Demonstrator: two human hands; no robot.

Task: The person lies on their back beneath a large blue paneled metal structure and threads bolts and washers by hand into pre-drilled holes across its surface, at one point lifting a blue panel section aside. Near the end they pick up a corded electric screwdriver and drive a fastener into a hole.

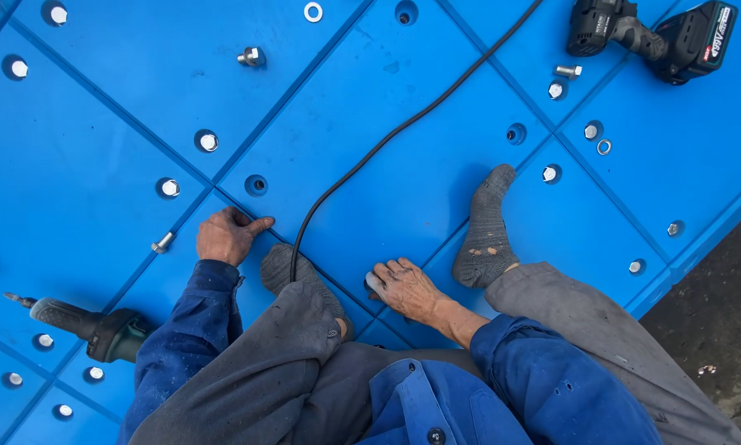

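Note:
I sit on blue plastic panels (403,189) with bolted holes. My left hand (226,236) rests knuckles-up on a panel seam, fingers curled under and thumb pointing right; nothing shows in it. A loose bolt (163,242) lies just left of it. My right hand (405,288) is pressed down near a panel corner, its fingertips closed on a small pale bolt (374,284) at a dark hole. My socked feet (486,235) lie flat on the panels on either side of this hand.
A black cable (387,136) runs from my left foot to the top edge. A cordless impact wrench (655,37) lies top right with a bolt (567,72) and washer (604,147) nearby. A dark green power tool (94,328) lies at left. Dark ground (717,321) borders the panels on the right.

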